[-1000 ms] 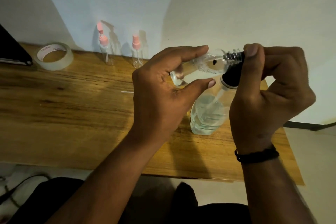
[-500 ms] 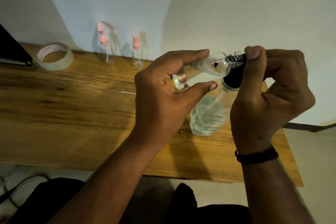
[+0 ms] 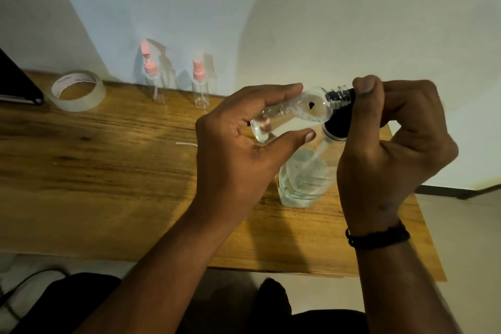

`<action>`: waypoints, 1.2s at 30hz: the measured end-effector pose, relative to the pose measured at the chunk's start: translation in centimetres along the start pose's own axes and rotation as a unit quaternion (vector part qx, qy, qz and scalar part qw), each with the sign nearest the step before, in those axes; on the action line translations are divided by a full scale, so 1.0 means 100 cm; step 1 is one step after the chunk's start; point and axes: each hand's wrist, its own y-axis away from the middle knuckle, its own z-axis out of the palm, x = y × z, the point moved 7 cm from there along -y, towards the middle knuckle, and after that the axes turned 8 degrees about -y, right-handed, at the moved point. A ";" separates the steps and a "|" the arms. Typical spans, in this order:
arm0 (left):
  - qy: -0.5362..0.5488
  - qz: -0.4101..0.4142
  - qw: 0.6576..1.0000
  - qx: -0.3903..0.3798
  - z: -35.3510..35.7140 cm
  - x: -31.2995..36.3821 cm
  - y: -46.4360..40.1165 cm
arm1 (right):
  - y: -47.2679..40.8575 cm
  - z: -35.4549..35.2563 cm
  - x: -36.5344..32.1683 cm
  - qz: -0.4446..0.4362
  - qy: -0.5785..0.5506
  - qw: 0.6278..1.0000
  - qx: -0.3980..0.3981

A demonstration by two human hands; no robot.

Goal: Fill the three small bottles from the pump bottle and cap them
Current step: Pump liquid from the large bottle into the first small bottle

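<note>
My left hand (image 3: 238, 152) holds a small clear bottle (image 3: 295, 111) tilted almost flat between fingers and thumb, its threaded neck pointing right. Clear liquid with bubbles lies inside it. My right hand (image 3: 390, 149) grips the black pump head (image 3: 339, 122) of the large clear pump bottle (image 3: 301, 179), which stands on the wooden table (image 3: 108, 171). The small bottle's neck meets the pump head right by my right thumb. Two other small clear bottles with pink spray caps, one (image 3: 154, 81) left and one (image 3: 200, 87) right, stand by the wall.
A roll of clear tape (image 3: 78, 91) lies at the table's back left, beside a dark flat object (image 3: 16, 84) at the left edge. A thin white straw-like piece (image 3: 186, 144) lies mid-table. The table's right edge is just beyond my right wrist.
Both hands with the small bottle and pump head have sunk slightly; the small bottle stays tilted against the pump head.
</note>
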 end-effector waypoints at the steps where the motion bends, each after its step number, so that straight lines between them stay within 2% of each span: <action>1: 0.000 0.001 1.000 0.000 0.000 0.000 0.000 | -0.001 -0.001 0.000 -0.001 0.000 1.000 -0.002; 36: 0.019 -0.002 1.000 0.004 -0.001 -0.001 0.000 | -0.005 0.002 -0.006 0.006 0.003 1.000 -0.009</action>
